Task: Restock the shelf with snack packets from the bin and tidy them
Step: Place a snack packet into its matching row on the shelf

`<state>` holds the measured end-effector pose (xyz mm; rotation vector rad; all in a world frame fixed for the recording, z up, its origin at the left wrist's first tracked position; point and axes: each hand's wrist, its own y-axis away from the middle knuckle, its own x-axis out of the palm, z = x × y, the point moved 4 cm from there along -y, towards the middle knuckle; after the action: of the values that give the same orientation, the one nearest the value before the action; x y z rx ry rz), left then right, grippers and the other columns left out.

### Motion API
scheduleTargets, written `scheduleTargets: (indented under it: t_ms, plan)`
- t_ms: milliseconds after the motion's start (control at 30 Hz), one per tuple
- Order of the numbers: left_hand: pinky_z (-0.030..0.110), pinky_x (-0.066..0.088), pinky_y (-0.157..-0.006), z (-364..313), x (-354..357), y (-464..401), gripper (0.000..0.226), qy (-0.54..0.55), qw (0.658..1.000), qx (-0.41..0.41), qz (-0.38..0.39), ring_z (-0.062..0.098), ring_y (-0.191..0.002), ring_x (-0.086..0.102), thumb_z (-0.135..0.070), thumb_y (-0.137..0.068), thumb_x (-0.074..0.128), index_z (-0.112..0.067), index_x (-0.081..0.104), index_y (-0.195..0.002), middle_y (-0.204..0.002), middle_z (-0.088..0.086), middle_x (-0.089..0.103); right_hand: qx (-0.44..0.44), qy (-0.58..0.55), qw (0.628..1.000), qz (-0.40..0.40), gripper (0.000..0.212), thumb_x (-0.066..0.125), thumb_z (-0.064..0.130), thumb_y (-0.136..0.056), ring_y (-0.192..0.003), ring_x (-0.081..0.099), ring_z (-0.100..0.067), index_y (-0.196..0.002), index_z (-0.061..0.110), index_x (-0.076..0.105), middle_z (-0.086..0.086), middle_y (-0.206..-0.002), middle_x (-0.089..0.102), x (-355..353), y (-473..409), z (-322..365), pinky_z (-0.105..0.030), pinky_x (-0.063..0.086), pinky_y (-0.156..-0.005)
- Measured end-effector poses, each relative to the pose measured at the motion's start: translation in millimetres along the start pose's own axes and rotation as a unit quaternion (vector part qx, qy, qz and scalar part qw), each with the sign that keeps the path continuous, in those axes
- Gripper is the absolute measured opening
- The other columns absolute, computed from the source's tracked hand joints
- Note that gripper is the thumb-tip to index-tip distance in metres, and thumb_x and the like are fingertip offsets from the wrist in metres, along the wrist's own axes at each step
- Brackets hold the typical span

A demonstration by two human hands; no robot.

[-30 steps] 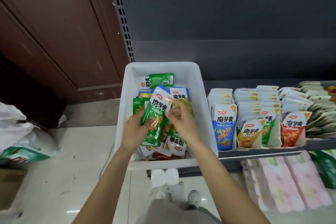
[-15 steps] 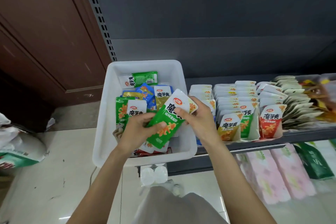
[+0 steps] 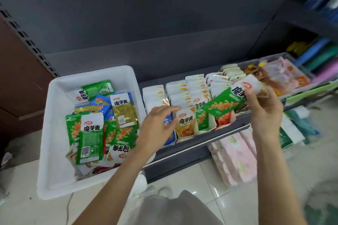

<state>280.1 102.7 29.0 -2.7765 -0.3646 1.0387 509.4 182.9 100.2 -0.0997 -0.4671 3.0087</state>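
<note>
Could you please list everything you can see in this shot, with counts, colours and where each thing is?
bin: one, white, on the shelf's left end
loose packets: many, mostly green, some blue and gold, piled in the bin
shelf: one, dark grey, centre
rows of packets: several, white-topped, standing on the shelf
green packet: one, green and white, held above the rows
pink packs: several, under the shelf
floor: pale tiles
left hand: open, over the front rows
right hand: holds the green packet
</note>
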Motion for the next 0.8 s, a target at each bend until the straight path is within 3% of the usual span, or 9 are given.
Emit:
scheduleTargets:
  t_ms: [133,300,433,500,633,700,800]
  plan:
    - [0.034,0.037,-0.102,0,21,-12,0.036,-0.09,0.995,0.037,0.01,0.017,-0.119,0.045,-0.02,-0.087,0.064,-0.024,0.06,-0.123,-0.126,-0.003,0.057,-0.01,0.12,0.988,0.1,0.006,0.059,0.014,-0.093,-0.082,0.062,-0.001,-0.097,0.015,0.062,0.01,-0.089,0.066,7,-23,-30,-0.018,0.049,-0.071]
    - [0.029,0.027,-0.107,2,33,-19,0.04,-0.134,0.99,0.014,0.031,0.016,-0.127,0.036,-0.025,-0.09,0.06,-0.023,0.054,-0.13,-0.135,-0.004,0.049,-0.025,0.28,0.932,0.227,0.017,0.061,0.019,-0.091,-0.084,0.061,-0.017,-0.105,0.009,0.063,0.004,-0.091,0.064,37,-35,-76,-0.014,0.039,-0.065]
    - [0.029,0.023,-0.11,5,39,-21,0.041,-0.158,0.986,0.003,0.053,0.015,-0.132,0.03,-0.027,-0.092,0.056,-0.025,0.051,-0.132,-0.14,-0.004,0.042,0.039,0.363,0.876,0.315,0.032,0.061,0.022,-0.091,-0.088,0.06,-0.024,-0.12,0.01,0.057,-0.01,-0.108,0.067,50,-36,-111,-0.025,0.041,-0.073]
    - [0.031,0.025,-0.11,6,38,-21,0.04,-0.158,0.986,0.006,0.05,0.015,-0.131,0.032,-0.026,-0.091,0.057,-0.025,0.052,-0.131,-0.14,-0.003,0.043,0.017,0.395,0.866,0.305,0.029,0.062,0.021,-0.09,-0.085,0.059,-0.021,-0.118,0.016,0.055,-0.007,-0.109,0.065,51,-34,-116,-0.029,0.046,-0.073]
    - [0.038,0.041,-0.103,8,24,-17,0.035,-0.14,0.99,0.03,-0.011,0.019,-0.121,0.045,-0.023,-0.089,0.058,-0.022,0.059,-0.123,-0.129,0.0,0.053,-0.087,0.37,0.915,0.137,0.027,0.061,0.009,-0.087,-0.099,0.057,-0.024,-0.113,0.016,0.059,-0.008,-0.112,0.06,39,-24,-85,-0.037,0.051,-0.078]
    - [0.031,0.045,-0.095,9,9,-8,0.03,-0.125,0.988,0.045,-0.084,0.016,-0.11,0.052,-0.025,-0.088,0.053,-0.019,0.062,-0.117,-0.118,-0.001,0.059,-0.078,0.308,0.945,0.082,0.024,0.059,0.006,-0.088,-0.096,0.057,-0.018,-0.11,0.014,0.061,-0.005,-0.107,0.061,35,-13,-66,-0.036,0.051,-0.076]
    - [0.018,0.039,-0.083,16,-25,17,0.023,-0.104,0.971,0.028,-0.212,0.011,-0.091,0.053,-0.023,-0.089,0.051,-0.011,0.065,-0.103,-0.095,-0.002,0.063,-0.058,0.234,0.964,0.109,0.021,0.057,0.006,-0.09,-0.09,0.056,-0.001,-0.108,0.016,0.063,0.007,-0.101,0.062,53,8,-46,-0.022,0.05,-0.078]
